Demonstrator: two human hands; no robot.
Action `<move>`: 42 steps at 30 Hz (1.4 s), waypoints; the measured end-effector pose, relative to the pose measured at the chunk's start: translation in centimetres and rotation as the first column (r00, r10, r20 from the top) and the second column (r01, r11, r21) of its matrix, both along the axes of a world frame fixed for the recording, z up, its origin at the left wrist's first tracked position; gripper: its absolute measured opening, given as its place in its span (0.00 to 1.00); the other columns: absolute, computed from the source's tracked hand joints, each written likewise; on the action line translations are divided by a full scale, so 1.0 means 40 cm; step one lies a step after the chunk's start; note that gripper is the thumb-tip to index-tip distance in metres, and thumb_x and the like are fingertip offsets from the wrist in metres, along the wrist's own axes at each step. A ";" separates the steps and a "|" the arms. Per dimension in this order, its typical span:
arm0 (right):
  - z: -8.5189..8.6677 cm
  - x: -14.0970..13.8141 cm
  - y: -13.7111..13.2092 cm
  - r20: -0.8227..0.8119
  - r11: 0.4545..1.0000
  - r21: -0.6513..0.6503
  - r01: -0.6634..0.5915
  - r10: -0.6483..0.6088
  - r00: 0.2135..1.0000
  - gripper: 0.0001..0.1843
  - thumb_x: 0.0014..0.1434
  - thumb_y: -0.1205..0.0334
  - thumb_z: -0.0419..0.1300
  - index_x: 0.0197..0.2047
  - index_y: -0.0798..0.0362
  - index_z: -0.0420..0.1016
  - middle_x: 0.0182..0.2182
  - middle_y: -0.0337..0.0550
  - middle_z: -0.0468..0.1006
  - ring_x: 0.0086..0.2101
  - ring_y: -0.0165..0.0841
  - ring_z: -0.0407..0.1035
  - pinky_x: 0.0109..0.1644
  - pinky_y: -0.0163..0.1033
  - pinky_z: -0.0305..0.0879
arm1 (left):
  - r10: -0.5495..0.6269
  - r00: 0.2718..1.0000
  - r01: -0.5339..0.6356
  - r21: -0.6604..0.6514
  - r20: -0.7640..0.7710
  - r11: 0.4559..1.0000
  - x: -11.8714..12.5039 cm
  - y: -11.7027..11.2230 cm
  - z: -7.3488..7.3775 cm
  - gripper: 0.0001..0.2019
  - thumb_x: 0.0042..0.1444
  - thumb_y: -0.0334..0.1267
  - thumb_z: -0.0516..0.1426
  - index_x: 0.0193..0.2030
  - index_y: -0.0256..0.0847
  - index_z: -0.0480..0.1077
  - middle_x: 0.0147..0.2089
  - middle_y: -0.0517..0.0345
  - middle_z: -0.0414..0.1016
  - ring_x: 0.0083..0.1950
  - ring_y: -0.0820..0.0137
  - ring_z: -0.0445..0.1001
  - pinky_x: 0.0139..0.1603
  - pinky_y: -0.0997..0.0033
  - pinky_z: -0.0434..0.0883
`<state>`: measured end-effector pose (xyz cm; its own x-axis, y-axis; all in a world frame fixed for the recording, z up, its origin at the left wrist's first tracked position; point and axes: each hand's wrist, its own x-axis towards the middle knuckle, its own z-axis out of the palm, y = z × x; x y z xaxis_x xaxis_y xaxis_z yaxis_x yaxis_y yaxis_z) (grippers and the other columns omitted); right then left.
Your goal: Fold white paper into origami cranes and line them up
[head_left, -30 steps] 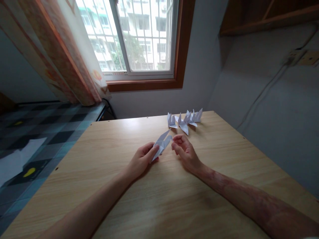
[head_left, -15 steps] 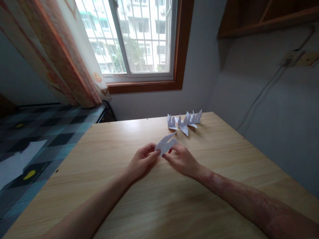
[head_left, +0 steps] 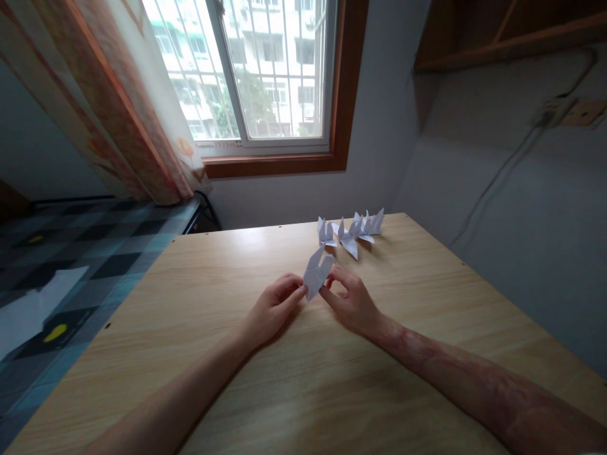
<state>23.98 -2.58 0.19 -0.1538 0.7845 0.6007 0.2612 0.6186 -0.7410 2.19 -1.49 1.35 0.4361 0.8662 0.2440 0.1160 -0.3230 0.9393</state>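
A small white folded paper figure stands nearly upright between my two hands, just above the wooden table. My left hand pinches its lower left edge with thumb and fingertips. My right hand pinches its lower right side, fingers curled. Both wrists rest on the tabletop. Beyond the hands, several finished white paper cranes sit in a cluster near the table's far edge.
A grey wall runs along the table's right side, with a cable and a socket high up. A window and a patterned curtain lie ahead. Left of the table is a bed with a checked cover and a white sheet.
My right hand has closed in and taken hold of the paper figure. The figure has turned from lying slanted to the right to standing more upright between both hands.
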 end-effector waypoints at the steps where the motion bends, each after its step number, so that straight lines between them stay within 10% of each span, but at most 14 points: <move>1: 0.002 0.001 -0.001 -0.004 1.000 0.021 0.012 -0.012 1.000 0.06 0.70 0.64 0.65 0.38 0.49 0.78 0.36 0.38 0.78 0.38 0.35 0.72 0.44 0.39 0.70 | 0.017 1.000 -0.017 -0.014 0.006 1.000 0.000 -0.001 -0.001 0.15 0.71 0.51 0.63 0.47 0.39 0.80 0.46 0.52 0.82 0.48 0.63 0.78 0.52 0.66 0.73; 9: -0.007 0.006 0.002 0.002 0.984 0.066 0.168 -0.168 0.986 0.07 0.66 0.64 0.68 0.35 0.49 0.76 0.33 0.37 0.72 0.32 0.33 0.66 0.38 0.39 0.64 | -0.019 0.998 0.028 -0.134 0.068 0.991 -0.001 -0.008 0.006 0.19 0.66 0.55 0.67 0.42 0.37 0.79 0.39 0.53 0.83 0.41 0.66 0.80 0.46 0.68 0.74; 15: -0.036 0.006 0.005 -0.122 0.960 -0.250 0.127 -0.161 0.979 0.06 0.66 0.56 0.69 0.43 0.48 0.82 0.23 0.35 0.77 0.22 0.31 0.69 0.26 0.35 0.60 | -0.014 0.978 0.066 -0.244 0.209 0.967 -0.002 -0.004 -0.003 0.18 0.66 0.53 0.68 0.49 0.39 0.79 0.35 0.55 0.84 0.35 0.68 0.80 0.41 0.70 0.74; 25: -0.034 0.009 0.013 -0.080 0.965 -0.235 0.119 -0.142 0.987 0.09 0.63 0.60 0.68 0.47 0.48 0.86 0.43 0.43 0.90 0.35 0.36 0.82 0.36 0.37 0.76 | -0.074 0.947 0.164 -0.275 0.313 0.947 -0.005 0.009 -0.014 0.21 0.62 0.45 0.73 0.58 0.40 0.79 0.47 0.48 0.88 0.43 0.65 0.83 0.42 0.72 0.75; 36: -0.031 0.007 0.008 -0.023 0.980 -0.198 0.005 -0.010 1.000 0.21 0.65 0.68 0.62 0.59 0.47 0.82 0.53 0.45 0.88 0.46 0.41 0.84 0.35 0.36 0.77 | -0.023 0.999 0.027 -0.098 0.040 0.995 0.002 -0.006 0.002 0.17 0.65 0.52 0.68 0.46 0.39 0.85 0.47 0.48 0.86 0.44 0.61 0.82 0.45 0.67 0.77; 42: -0.034 0.006 0.013 -0.037 0.982 -0.184 0.033 -0.041 0.998 0.29 0.62 0.70 0.61 0.66 0.46 0.74 0.64 0.47 0.80 0.48 0.38 0.83 0.51 0.43 0.79 | 0.221 0.975 -0.220 0.065 -0.001 0.973 -0.010 0.017 -0.015 0.13 0.66 0.48 0.66 0.41 0.40 0.87 0.45 0.51 0.81 0.40 0.67 0.78 0.39 0.71 0.74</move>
